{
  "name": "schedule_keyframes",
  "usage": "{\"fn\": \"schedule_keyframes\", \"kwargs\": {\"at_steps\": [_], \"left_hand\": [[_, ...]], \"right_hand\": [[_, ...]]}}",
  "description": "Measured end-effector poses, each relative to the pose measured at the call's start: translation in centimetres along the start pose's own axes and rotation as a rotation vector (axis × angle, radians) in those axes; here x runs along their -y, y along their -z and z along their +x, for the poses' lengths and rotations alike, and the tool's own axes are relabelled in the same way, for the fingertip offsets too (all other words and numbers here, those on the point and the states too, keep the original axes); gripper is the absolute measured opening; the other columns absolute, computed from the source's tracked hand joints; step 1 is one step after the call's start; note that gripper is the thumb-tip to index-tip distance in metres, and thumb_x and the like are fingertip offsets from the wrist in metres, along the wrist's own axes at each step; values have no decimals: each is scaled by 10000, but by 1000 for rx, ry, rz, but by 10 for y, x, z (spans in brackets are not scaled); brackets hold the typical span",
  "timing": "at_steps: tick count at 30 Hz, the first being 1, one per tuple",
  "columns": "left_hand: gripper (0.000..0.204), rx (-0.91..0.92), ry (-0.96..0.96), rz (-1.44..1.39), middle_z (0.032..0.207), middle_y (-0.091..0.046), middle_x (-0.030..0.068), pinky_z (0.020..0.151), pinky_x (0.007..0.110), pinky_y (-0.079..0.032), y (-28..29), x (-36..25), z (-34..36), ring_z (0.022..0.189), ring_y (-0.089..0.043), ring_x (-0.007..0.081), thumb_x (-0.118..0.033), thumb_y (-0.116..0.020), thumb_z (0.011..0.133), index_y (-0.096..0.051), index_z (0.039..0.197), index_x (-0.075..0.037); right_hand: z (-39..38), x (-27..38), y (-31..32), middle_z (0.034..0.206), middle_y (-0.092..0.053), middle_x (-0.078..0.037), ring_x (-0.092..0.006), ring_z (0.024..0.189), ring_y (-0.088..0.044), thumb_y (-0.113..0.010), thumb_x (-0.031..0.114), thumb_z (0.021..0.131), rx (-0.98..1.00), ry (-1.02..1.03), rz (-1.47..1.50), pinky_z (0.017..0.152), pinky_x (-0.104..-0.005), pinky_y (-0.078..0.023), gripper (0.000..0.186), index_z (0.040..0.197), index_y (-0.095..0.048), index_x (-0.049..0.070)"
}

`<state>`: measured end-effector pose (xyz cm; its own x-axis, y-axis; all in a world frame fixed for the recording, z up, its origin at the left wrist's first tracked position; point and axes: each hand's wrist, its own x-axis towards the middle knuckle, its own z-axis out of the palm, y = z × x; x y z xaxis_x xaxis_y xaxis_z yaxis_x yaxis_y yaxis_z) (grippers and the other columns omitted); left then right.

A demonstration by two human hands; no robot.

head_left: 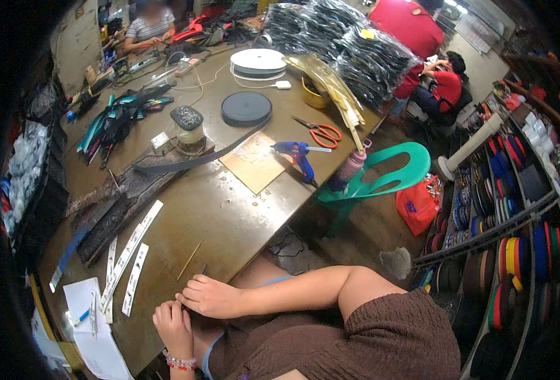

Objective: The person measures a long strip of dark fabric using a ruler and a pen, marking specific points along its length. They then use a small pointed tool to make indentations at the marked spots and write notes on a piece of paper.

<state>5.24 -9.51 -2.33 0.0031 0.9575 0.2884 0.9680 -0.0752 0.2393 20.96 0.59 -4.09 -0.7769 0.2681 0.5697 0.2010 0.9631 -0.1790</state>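
Observation:
Close to the near edge of the table (223, 218), my left hand (173, 322), with a beaded bracelet at the wrist, has its fingers curled in. My right hand (210, 296) meets it from the right, fingers bent and pressed together. Whatever is between the fingertips is hidden or too small to name. Just beyond them lies a thin brown stick (190, 260). White printed strips (134, 278) rest to the left, beside a white paper sheet (96, 329) with a blue pen (82, 318) on it.
Further up lie a blue glue gun (298, 158) on a board (254, 166), orange-handled scissors (323, 133), a black strap roll (246, 109) and a white reel (258, 62). A green chair (394, 171) stands right of the table. Strap rolls (514, 259) fill shelves; two people sit farther off.

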Motion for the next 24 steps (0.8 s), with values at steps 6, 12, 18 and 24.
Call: {"fn": "schedule_keyframes", "kwargs": {"at_steps": [6, 12, 18, 24], "left_hand": [[379, -413, -22, 127, 1310, -499, 174, 1140, 530, -264, 26, 11, 12, 1279, -452, 351, -103, -625, 898, -549, 1263, -40], [254, -446, 259, 34, 1279, -504, 147, 1134, 559, -256, 35, 34, 9, 1327, -410, 381, -29, -589, 895, -606, 1148, -30], [125, -297, 322, -85, 1220, -522, 134, 1057, 545, -332, -8, 31, 1, 1292, -429, 386, -24, -621, 863, -630, 987, -37], [119, -266, 376, -94, 1228, -523, 149, 1063, 492, -355, -10, 32, 0, 1292, -434, 386, -19, -609, 879, -623, 997, -21]], "right_hand": [[33, -51, 72, 941, -653, -116, -304, 887, -630, -560, 110, 851, 181, -226, 365, 826, -434, -502, 226, 1047, -671, 87], [8, -209, 276, 1041, -694, -55, -122, 927, -634, -615, -12, 892, -500, -503, 624, 822, -280, -519, 238, 1111, -690, 42], [-118, -336, 263, 1011, -720, -64, -129, 895, -645, -692, 94, 875, -556, -1083, 276, 847, -290, -488, 231, 1084, -693, -3], [-174, -370, 192, 763, -718, -97, -246, 751, -700, -747, 87, 774, -370, -1166, -330, 721, -339, -521, 129, 901, -740, 64]]}}
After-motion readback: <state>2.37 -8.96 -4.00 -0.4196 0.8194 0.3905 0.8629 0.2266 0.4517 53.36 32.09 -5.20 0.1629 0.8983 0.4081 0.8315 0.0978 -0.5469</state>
